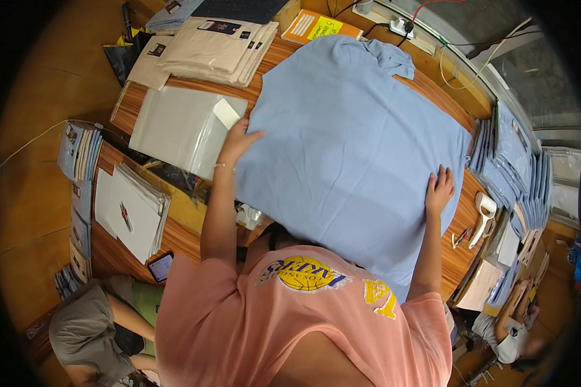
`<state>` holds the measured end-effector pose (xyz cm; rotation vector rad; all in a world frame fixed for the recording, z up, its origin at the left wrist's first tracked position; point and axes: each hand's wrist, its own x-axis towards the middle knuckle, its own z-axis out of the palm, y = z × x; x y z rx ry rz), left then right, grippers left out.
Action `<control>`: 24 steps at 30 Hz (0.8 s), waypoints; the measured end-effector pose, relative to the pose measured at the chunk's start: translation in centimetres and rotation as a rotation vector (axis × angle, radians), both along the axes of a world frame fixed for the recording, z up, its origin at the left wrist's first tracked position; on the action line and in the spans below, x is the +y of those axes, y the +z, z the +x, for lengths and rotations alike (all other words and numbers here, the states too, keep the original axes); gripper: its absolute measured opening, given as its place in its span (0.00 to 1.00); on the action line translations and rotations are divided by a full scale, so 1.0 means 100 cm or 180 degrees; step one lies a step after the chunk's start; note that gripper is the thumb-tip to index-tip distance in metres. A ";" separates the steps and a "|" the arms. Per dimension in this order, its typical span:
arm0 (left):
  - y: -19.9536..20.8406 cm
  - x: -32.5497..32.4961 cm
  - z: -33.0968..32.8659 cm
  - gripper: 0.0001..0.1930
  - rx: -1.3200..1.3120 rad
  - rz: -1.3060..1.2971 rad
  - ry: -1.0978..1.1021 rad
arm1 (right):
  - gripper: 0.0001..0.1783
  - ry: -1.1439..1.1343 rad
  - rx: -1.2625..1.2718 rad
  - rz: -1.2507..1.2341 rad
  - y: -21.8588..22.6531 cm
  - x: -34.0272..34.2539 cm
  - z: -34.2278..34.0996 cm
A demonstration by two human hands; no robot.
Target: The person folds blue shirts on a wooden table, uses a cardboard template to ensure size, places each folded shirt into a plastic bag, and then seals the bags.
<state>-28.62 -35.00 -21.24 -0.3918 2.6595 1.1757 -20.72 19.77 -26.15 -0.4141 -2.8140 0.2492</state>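
A light blue shirt point(348, 142) lies spread over the wooden table in front of me, its far end bunched and its near edge hanging toward my body. My left hand point(237, 140) rests at the shirt's left edge, thumb apart from the fingers. Close to those fingertips is a small white card point(226, 113), lying on a stack of clear plastic bags point(174, 126); whether the fingers touch it I cannot tell. On the right side of the cloth, my right hand point(439, 189) lies flat with its fingers spread.
Folded beige shirts point(206, 51) are piled at the far left, and folded blue shirts point(513, 151) at the right. A white tape roller point(483, 218) sits near the right edge. White sheets point(130, 209) and a phone point(161, 266) are at left. People sit nearby on both sides.
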 end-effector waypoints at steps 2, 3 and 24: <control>0.036 0.009 -0.003 0.19 0.0285 -0.1096 -0.0096 | 0.24 0.0002 0.0010 -0.0016 0.000 0.002 0.003; 0.059 0.023 -0.006 0.17 0.0766 -0.1470 -0.0104 | 0.23 -0.0023 0.0070 0.0023 -0.001 0.003 0.004; -0.040 0.070 -0.122 0.22 0.1677 -0.1034 -0.2112 | 0.26 0.0184 -0.0196 0.0296 -0.005 0.047 -0.096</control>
